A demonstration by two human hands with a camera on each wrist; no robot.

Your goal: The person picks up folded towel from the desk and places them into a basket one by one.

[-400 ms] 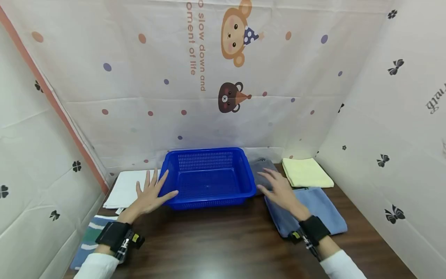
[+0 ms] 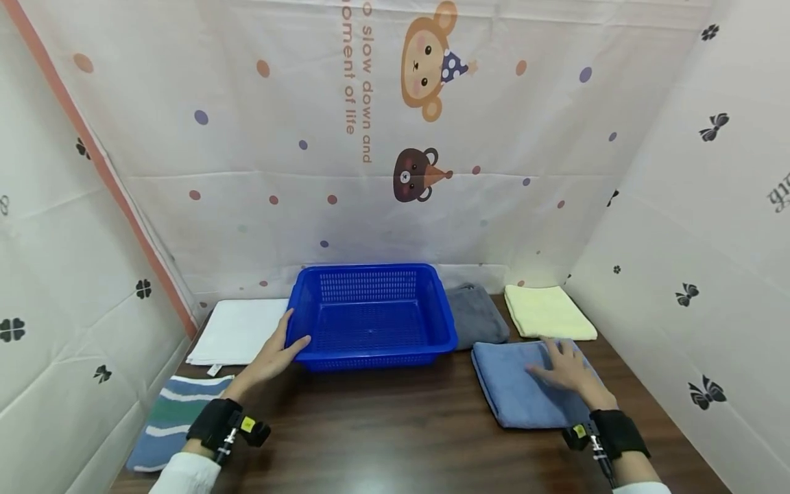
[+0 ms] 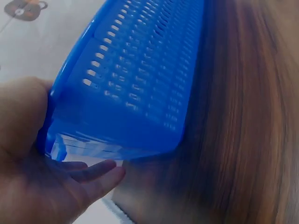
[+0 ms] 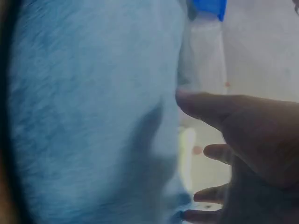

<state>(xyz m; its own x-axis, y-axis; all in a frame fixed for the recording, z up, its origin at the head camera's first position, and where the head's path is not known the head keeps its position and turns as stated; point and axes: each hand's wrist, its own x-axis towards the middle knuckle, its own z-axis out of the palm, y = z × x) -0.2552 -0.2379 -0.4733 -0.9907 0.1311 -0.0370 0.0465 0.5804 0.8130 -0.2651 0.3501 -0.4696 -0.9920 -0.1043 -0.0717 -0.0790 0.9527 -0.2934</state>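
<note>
A blue plastic basket point(image 2: 370, 346) with slatted walls stands at the back of the table. My left hand point(image 2: 271, 357) holds its front left corner, thumb over the rim and the other fingers along the outside. The left wrist view shows the fingertips point(image 3: 110, 175) near the basket wall point(image 3: 126, 112). Over a folded blue towel point(image 2: 512, 391) on the right, my right hand point(image 2: 569, 372) hovers with fingers spread. In the right wrist view the hand's shadow falls on the towel point(image 4: 93, 93), and nothing is between thumb and fingers.
Left of the basket lie a folded white towel point(image 2: 241, 333) and a striped blue and green towel point(image 2: 175, 415). On its right are a grey towel point(image 2: 478, 319) and a pale yellow towel point(image 2: 549, 312). Printed cloth walls point(image 2: 259, 226) enclose the dark wooden table point(image 2: 370, 425).
My right hand has moved right and nearer, from beside the grey towel to over the blue one. My left hand has closed on the basket's rim from a spread pose.
</note>
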